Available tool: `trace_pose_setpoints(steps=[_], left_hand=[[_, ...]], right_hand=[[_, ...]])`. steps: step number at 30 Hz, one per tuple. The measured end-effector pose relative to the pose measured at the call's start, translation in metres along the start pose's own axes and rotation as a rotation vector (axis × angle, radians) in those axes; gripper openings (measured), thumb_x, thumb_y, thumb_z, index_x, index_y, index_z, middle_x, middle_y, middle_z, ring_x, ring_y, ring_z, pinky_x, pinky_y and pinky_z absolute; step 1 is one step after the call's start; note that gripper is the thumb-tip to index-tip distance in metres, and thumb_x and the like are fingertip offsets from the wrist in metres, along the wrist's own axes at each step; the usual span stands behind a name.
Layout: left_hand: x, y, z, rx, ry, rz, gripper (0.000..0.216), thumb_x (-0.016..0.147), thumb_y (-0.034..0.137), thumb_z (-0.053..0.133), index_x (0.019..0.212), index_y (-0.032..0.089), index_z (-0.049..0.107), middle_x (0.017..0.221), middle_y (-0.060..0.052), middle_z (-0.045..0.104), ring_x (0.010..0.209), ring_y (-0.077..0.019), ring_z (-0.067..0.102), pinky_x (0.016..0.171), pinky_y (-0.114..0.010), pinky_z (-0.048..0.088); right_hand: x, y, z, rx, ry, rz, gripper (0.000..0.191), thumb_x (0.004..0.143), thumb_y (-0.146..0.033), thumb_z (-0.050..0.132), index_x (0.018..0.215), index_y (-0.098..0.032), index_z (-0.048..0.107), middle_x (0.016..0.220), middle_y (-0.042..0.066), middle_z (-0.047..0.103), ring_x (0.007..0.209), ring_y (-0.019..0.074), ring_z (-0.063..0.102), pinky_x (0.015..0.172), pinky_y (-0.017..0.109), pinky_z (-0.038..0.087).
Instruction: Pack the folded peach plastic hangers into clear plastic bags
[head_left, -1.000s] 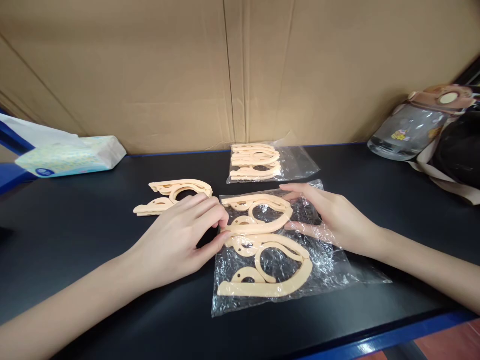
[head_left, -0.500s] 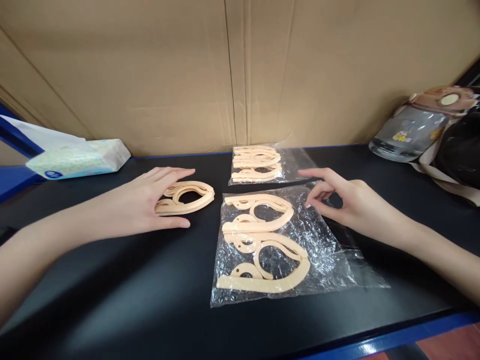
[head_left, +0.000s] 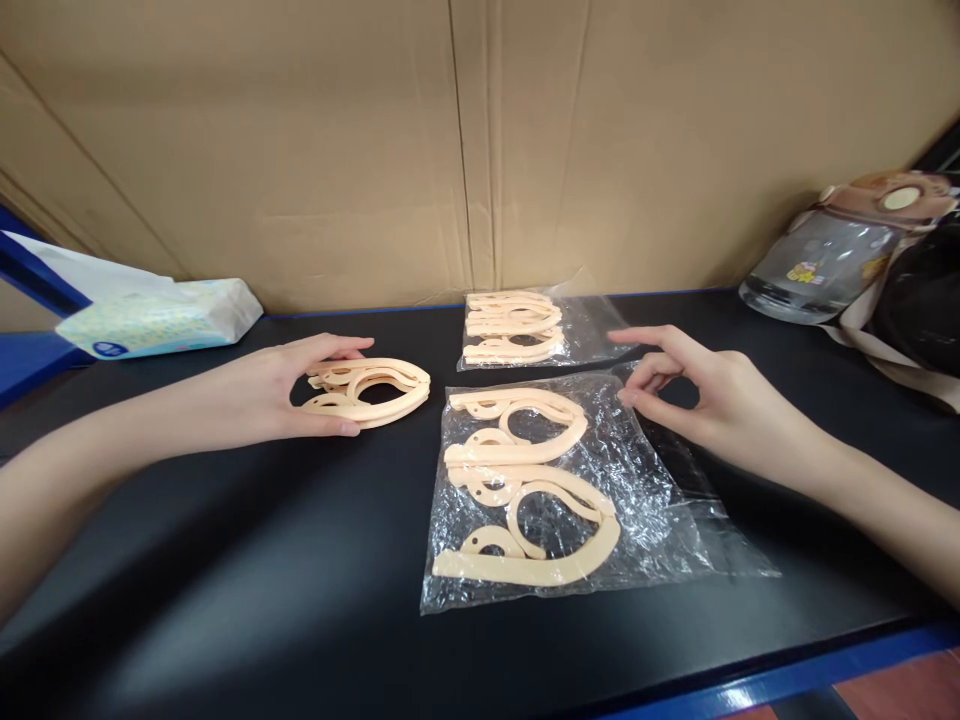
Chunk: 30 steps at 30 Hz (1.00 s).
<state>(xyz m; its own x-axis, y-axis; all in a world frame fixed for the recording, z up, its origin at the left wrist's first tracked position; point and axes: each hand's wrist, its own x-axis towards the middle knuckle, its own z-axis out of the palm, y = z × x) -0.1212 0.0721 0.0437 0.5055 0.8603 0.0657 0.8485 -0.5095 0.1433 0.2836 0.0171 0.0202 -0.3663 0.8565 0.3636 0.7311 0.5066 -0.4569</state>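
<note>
My left hand [head_left: 281, 390] grips a loose stack of peach plastic curved pieces [head_left: 375, 390] on the black table, thumb under the near edge and fingers over the far edge. My right hand [head_left: 697, 395] hovers with fingers apart at the upper right corner of a clear plastic bag [head_left: 660, 500]; the thumb tip seems to touch the film. Inside this bag lie two peach curved pieces [head_left: 525, 490]. Behind it lies a second clear bag [head_left: 592, 325] with a stack of the same pieces [head_left: 512, 327].
A cardboard wall [head_left: 465, 140] closes off the back of the table. A tissue pack [head_left: 157, 315] lies at the left edge, a clear water bottle [head_left: 825, 255] and a dark bag [head_left: 919, 310] at the right. The table's blue front edge [head_left: 787, 680] runs near me.
My left hand left the near bag, moved left to the loose stack and closed on it. My right hand lifted off the bag and drew back to its upper right corner.
</note>
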Motion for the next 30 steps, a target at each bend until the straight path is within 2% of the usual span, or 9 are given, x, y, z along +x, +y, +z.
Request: trace_pose_setpoints(steps=[3, 6, 9, 11, 15, 18, 22, 25, 30], left_hand=[[0.001, 0.011, -0.003, -0.033, 0.043, -0.039, 0.077, 0.080, 0.062, 0.060, 0.141, 0.018, 0.042, 0.131, -0.008, 0.058, 0.113, -0.0307, 0.060, 0.094, -0.040, 0.049], [-0.001, 0.032, -0.003, 0.011, 0.188, 0.001, 0.075, 0.081, 0.062, 0.058, 0.140, 0.018, 0.043, 0.128, -0.008, 0.058, 0.111, -0.0307, 0.059, 0.095, -0.041, 0.047], [-0.008, 0.061, 0.004, 0.103, 0.346, 0.108, 0.071, 0.085, 0.058, 0.055, 0.143, 0.020, 0.039, 0.129, -0.008, 0.056, 0.110, -0.0313, 0.056, 0.097, -0.046, 0.043], [-0.015, 0.084, 0.011, 0.131, 0.432, 0.194, 0.073, 0.086, 0.055, 0.056, 0.146, 0.019, 0.034, 0.130, -0.009, 0.057, 0.109, -0.0314, 0.055, 0.096, -0.046, 0.042], [-0.030, 0.125, 0.026, 0.060, 0.435, 0.340, 0.072, 0.087, 0.047, 0.061, 0.145, 0.015, 0.032, 0.126, -0.010, 0.060, 0.109, -0.0280, 0.055, 0.096, -0.042, 0.040], [-0.036, 0.142, 0.034, 0.017, 0.427, 0.440, 0.072, 0.087, 0.044, 0.062, 0.143, 0.008, 0.034, 0.123, -0.012, 0.061, 0.110, -0.0255, 0.055, 0.096, -0.037, 0.041], [-0.038, 0.149, 0.041, -0.023, 0.419, 0.475, 0.072, 0.086, 0.040, 0.064, 0.142, 0.005, 0.034, 0.125, -0.013, 0.061, 0.112, -0.0254, 0.055, 0.096, -0.035, 0.042], [-0.038, 0.149, 0.044, -0.059, 0.401, 0.444, 0.077, 0.086, 0.044, 0.065, 0.144, 0.007, 0.031, 0.125, -0.013, 0.061, 0.112, -0.0251, 0.056, 0.097, -0.036, 0.044], [-0.035, 0.141, 0.034, -0.069, 0.221, 0.364, 0.089, 0.084, 0.049, 0.065, 0.152, 0.015, 0.017, 0.146, -0.011, 0.045, 0.129, -0.0262, 0.046, 0.105, -0.037, 0.043]], right_hand=[[0.000, 0.000, -0.001, -0.063, 0.111, -0.017, 0.036, 0.090, -0.031, 0.056, 0.124, -0.021, 0.052, 0.072, -0.002, 0.062, 0.061, 0.0148, 0.059, 0.060, 0.029, 0.048], [-0.002, -0.004, -0.003, -0.107, 0.234, -0.053, 0.031, 0.090, -0.025, 0.056, 0.120, -0.020, 0.055, 0.071, -0.003, 0.056, 0.060, 0.0135, 0.054, 0.061, 0.029, 0.048], [-0.006, -0.016, -0.002, -0.145, 0.293, -0.179, 0.030, 0.090, -0.022, 0.058, 0.120, -0.019, 0.055, 0.079, 0.000, 0.059, 0.070, 0.0152, 0.057, 0.070, 0.031, 0.050], [-0.009, -0.028, 0.000, -0.151, 0.262, -0.304, 0.033, 0.088, -0.025, 0.062, 0.120, -0.019, 0.055, 0.090, 0.004, 0.064, 0.082, 0.0181, 0.061, 0.077, 0.033, 0.051], [-0.017, -0.052, 0.008, -0.129, 0.067, -0.478, 0.057, 0.082, -0.046, 0.069, 0.127, -0.015, 0.050, 0.122, 0.014, 0.062, 0.113, 0.0248, 0.059, 0.093, 0.037, 0.049], [-0.023, -0.061, 0.013, -0.143, 0.002, -0.542, 0.064, 0.082, -0.053, 0.067, 0.130, -0.015, 0.047, 0.131, 0.016, 0.059, 0.119, 0.0237, 0.056, 0.097, 0.036, 0.048], [-0.027, -0.064, 0.017, -0.141, -0.022, -0.558, 0.066, 0.083, -0.054, 0.065, 0.132, -0.015, 0.045, 0.130, 0.015, 0.060, 0.120, 0.0220, 0.056, 0.097, 0.034, 0.048], [-0.027, -0.064, 0.021, -0.149, -0.015, -0.588, 0.062, 0.084, -0.044, 0.066, 0.133, -0.014, 0.044, 0.129, 0.015, 0.060, 0.116, 0.0229, 0.058, 0.092, 0.035, 0.051], [-0.022, -0.058, 0.010, -0.244, 0.053, -0.553, 0.061, 0.079, -0.032, 0.068, 0.132, -0.015, 0.044, 0.123, 0.013, 0.063, 0.114, 0.0263, 0.059, 0.091, 0.040, 0.052]])
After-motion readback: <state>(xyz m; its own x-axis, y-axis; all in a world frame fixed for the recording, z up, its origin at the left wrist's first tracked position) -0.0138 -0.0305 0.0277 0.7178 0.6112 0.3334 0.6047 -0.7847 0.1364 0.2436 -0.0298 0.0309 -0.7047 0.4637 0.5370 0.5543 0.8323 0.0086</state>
